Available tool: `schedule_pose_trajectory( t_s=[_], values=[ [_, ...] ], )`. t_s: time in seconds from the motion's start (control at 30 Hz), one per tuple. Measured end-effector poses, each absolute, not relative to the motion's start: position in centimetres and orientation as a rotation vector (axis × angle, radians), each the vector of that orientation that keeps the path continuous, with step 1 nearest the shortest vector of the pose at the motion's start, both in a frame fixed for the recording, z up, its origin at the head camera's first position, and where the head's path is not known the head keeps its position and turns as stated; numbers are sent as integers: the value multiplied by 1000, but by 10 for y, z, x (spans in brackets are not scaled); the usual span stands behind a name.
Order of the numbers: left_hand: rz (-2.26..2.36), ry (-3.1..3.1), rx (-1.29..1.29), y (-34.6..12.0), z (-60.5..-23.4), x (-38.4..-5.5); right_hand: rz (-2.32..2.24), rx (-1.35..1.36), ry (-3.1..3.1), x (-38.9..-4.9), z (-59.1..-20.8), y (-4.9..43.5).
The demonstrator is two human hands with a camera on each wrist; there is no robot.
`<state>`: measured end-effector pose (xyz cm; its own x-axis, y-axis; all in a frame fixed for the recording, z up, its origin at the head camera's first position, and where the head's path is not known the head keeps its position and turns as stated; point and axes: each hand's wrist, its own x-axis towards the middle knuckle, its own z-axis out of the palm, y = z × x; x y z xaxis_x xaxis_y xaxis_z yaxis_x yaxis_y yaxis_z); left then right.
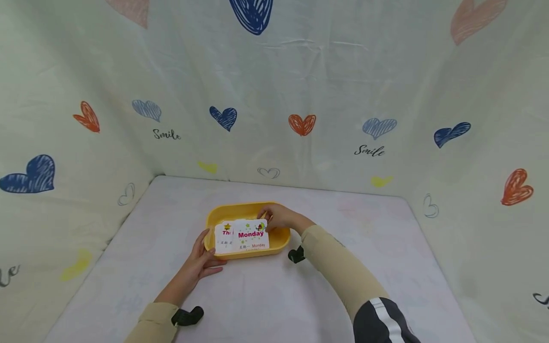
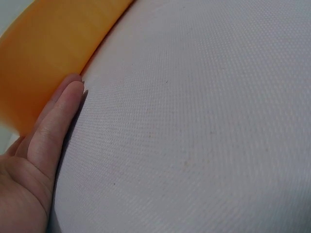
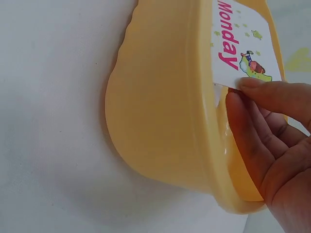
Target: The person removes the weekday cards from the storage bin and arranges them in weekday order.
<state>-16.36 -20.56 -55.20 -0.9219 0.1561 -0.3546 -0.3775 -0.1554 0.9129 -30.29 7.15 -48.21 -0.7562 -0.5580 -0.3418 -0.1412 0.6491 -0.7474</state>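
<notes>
A yellow plastic basket [image 1: 257, 255] stands on the table and holds white word cards. My right hand [image 1: 279, 216] reaches over its right part and pinches the right edge of the "Monday" card [image 1: 250, 236] between thumb and fingers. In the right wrist view, the thumb lies on the face of that Monday card [image 3: 243, 41], beside a small cartoon figure on a moon. Partly behind it, to the left, shows another card [image 1: 223, 238] with a star. My left hand [image 1: 199, 262] rests at the basket's front left corner, its straight fingers along the outer wall [image 2: 48, 48].
The white-covered table [image 1: 343, 214] extends around the basket. Behind and beside it hangs a pale curtain [image 1: 266, 71] printed with hearts and the word "Smile". A dark wrist device [image 1: 296, 255] sits by the right wrist, another [image 1: 188, 316] by the left.
</notes>
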Motion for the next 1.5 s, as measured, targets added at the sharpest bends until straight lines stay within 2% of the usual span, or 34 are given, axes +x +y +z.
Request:
schedule_pose_trajectory(
  t_s=[0.7,1.5],
  values=[
    [2130,1799,-319,-203,-551,-164,-1187,-417,2313,-298,-482,87],
    [2128,1808,-255,-203,-548,-163,-1485,-314,2331,-289,-462,133]
  ],
)
